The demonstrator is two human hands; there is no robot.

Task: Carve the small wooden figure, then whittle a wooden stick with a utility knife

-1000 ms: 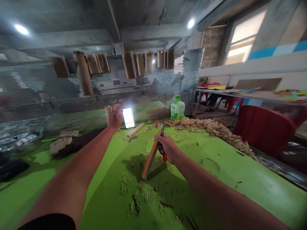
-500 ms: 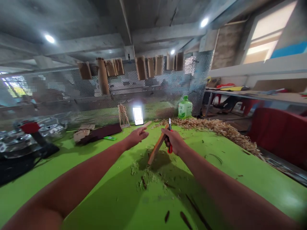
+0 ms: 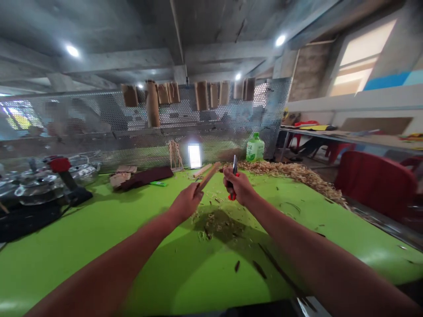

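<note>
My left hand (image 3: pixel 185 203) is closed round the lower end of a flat wooden strip (image 3: pixel 209 176), which slants up and away to the right. In my right hand (image 3: pixel 243 188) is a utility knife (image 3: pixel 235 164) with a red and black handle; its blade points upward, just right of the strip's far end. The fingers of that hand are wrapped round the handle. Below both hands, thin wood shavings (image 3: pixel 209 222) lie scattered on the green table (image 3: pixel 158 273). Another pale strip (image 3: pixel 202 171) rests on the table beyond my left hand.
A green bottle (image 3: pixel 255 149) and a long heap of shavings (image 3: pixel 294 172) line the back right. At the back stand a bright screen (image 3: pixel 194 156) and a small stick frame (image 3: pixel 176 155). Metal pots (image 3: pixel 39 187) are at left, a red chair (image 3: pixel 373 185) at right.
The wooden strip has passed from my right hand to my left, and its free end now points away from me. My right hand still holds the knife. The view has shifted slightly.
</note>
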